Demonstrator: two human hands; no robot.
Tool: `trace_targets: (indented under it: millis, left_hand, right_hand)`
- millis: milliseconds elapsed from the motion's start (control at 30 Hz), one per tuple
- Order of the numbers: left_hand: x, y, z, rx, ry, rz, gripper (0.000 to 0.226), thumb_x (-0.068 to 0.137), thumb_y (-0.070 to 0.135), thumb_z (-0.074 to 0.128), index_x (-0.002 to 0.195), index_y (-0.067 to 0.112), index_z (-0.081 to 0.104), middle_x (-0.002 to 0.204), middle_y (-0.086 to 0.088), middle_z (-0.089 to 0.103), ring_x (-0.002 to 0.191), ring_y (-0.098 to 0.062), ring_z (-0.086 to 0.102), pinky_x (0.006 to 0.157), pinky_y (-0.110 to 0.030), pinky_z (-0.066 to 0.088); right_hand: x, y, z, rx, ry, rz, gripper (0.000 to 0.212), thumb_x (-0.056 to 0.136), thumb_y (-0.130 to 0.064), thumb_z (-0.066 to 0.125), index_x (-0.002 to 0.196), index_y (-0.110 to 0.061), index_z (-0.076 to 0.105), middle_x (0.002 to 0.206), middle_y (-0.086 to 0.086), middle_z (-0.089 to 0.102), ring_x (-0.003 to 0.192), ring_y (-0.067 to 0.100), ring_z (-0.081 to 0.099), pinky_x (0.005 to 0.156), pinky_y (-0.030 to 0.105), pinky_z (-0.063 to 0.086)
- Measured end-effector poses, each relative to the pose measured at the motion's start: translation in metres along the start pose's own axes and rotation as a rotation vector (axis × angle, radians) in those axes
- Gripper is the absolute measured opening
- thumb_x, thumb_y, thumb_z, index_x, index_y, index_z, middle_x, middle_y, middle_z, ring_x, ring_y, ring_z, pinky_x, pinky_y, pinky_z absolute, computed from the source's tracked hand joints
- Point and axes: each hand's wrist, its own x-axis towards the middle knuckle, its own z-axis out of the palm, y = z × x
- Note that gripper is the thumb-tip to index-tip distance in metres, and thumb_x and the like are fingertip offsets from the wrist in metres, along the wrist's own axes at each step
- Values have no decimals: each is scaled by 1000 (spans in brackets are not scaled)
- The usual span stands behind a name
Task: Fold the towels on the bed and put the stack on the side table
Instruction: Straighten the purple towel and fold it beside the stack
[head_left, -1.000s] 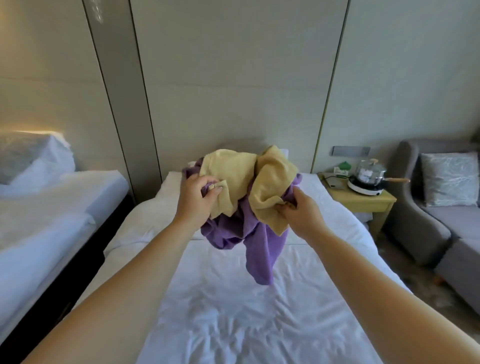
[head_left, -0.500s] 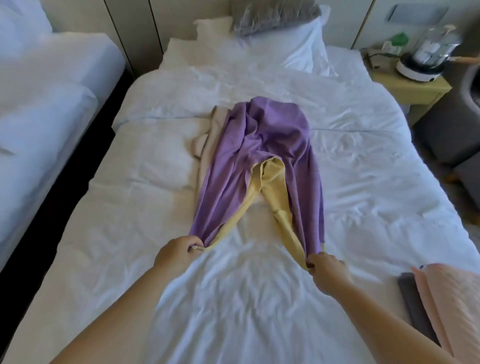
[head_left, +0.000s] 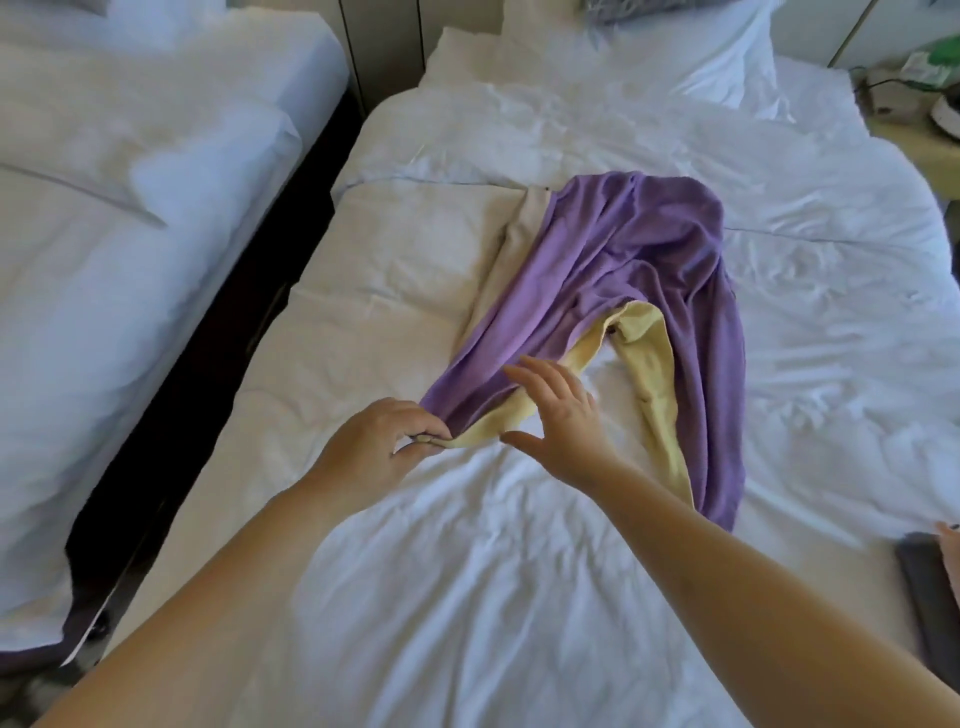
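1. Fingers (head_left: 427, 425) of the left hand (head_left: 382, 452) pinch the near left corner of the yellow towel (head_left: 649, 379). The arm reaches forward and the hand sits low on the bed (head_left: 467, 597).
2. The right hand (head_left: 563, 415) hovers just beside it, palm down, fingers straight and spread, gripping nothing, over the edge of the purple towel (head_left: 623, 270).
3. Half a second ago the right hand gripped the near right corner. It has since let go and crossed toward the left hand, whose pinch is unchanged.
4. The towels lie heaped mid-bed, well apart from the tabletop (head_left: 914, 156). The purple is over the yellow, with a cream towel (head_left: 511, 244) along the left edge. Their long axis runs up the bed, leaning right at the far end. Two near corners splay toward the person.
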Motion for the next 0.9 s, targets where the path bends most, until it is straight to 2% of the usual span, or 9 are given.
trace_targets:
  millis: [67, 200, 267, 400, 500, 567, 667, 800, 900]
  left_hand:
    - [-12, -4, -14, 74, 3, 67, 11, 84, 12, 71, 91, 20, 74, 87, 13, 68, 85, -11, 59, 79, -25, 46]
    - [-37, -18, -38, 108, 43, 131, 11, 83, 10, 73, 90, 19, 75, 87, 19, 65, 82, -5, 57, 79, -19, 43]
    - [-48, -28, -46, 118, 45, 126, 12, 82, 9, 73, 90, 18, 75, 87, 17, 66, 83, -5, 56, 78, -17, 42]
    - [-74, -61, -56, 193, 72, 60, 13, 82, 8, 73, 90, 19, 75, 87, 14, 70, 82, -9, 61, 77, -25, 47]
    - [-103, -96, -55, 301, 68, -68, 14, 83, 6, 70, 90, 17, 75, 87, 9, 71, 82, -20, 63, 73, -36, 50]
    - [-128, -118, -48, 332, 71, -127, 13, 83, 10, 63, 86, 15, 75, 84, 6, 72, 80, -23, 63, 71, -36, 50]
    - [-173, -149, -37, 345, 100, -195, 30, 75, 20, 45, 76, 14, 74, 75, 4, 71, 71, -25, 64, 64, -35, 52]
    - [-224, -184, -15, 391, 83, -327, 20, 69, 0, 60, 77, 9, 75, 77, -3, 73, 72, -29, 68, 67, -41, 55]
    - [-228, -189, 10, 432, 36, -443, 29, 73, -5, 59, 89, 12, 76, 92, -4, 74, 88, -32, 67, 78, -43, 51]
  right_hand:
    - [11, -12, 3, -43, -26, -37, 60, 81, -40, 70, 137, -34, 46, 143, -11, 44, 138, 16, 29, 109, 34, 21]
    - [15, -21, 9, -149, -86, -72, 24, 88, -38, 63, 110, -29, 66, 113, -10, 63, 118, 16, 49, 101, 31, 25]
    - [9, -27, 14, -121, -67, -69, 18, 90, -34, 61, 103, -23, 66, 103, -4, 66, 107, 21, 56, 96, 32, 30]
    - [-17, -55, 28, 43, -167, -50, 12, 94, -24, 55, 95, -12, 58, 89, 6, 64, 81, 33, 58, 70, 38, 43]
    - [-49, -83, 52, 69, -266, -94, 14, 96, -28, 52, 95, -14, 55, 92, 2, 61, 84, 27, 56, 67, 37, 44]
    - [-72, -104, 77, 88, -348, -124, 17, 96, -32, 51, 95, -16, 55, 96, 2, 61, 87, 25, 55, 67, 35, 41]
    - [-97, -135, 122, 101, -456, -155, 16, 96, -33, 50, 96, -17, 53, 99, 1, 59, 92, 25, 54, 67, 35, 39]
    - [-107, -149, 170, 92, -540, -150, 17, 97, -25, 47, 105, -14, 57, 107, 5, 58, 104, 26, 52, 77, 36, 44]
    - [-108, -137, 183, 106, -532, -102, 24, 96, -21, 49, 117, -17, 60, 118, 4, 57, 114, 24, 48, 91, 36, 43]
